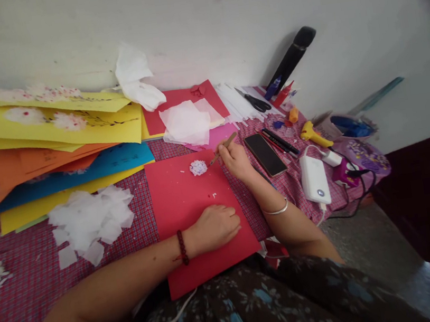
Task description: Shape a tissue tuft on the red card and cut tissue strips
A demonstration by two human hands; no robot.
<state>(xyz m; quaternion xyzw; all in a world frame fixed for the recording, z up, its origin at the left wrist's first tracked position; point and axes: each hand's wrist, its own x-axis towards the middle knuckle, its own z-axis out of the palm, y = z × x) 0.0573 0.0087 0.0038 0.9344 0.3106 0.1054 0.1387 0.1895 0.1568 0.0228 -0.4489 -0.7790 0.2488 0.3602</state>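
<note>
Tabletop [30,267] under checked cloth, paper stack [104,115] at left. Red sheet [189,202] lies at the near edge, in front of the person; white scraps [91,218] just left of it, phone [265,154] to the right.

Left forearm comes in low from the left, nearly flat; left hand [213,228] rests palm down on the sheet's nearer half, fingers [230,224] loosely bent. Can't tell if anything is under them. Right forearm slants in from the right, wrist raised, right hand [235,162] by the sheet's far right corner, fingers [225,152] closed round the stick [229,140], pen-style, upper end sticking out above.

Cluster [199,167], white with purple flecks, sits on the sheet's far part. Stick tip is just beside its right edge; contact unclear. Few tiny bits [214,195] lie nearby.

Step in hand looks like close work at the cluster's edge. Next move probably calls for a light, controlled tip and a steady sheet.
</note>
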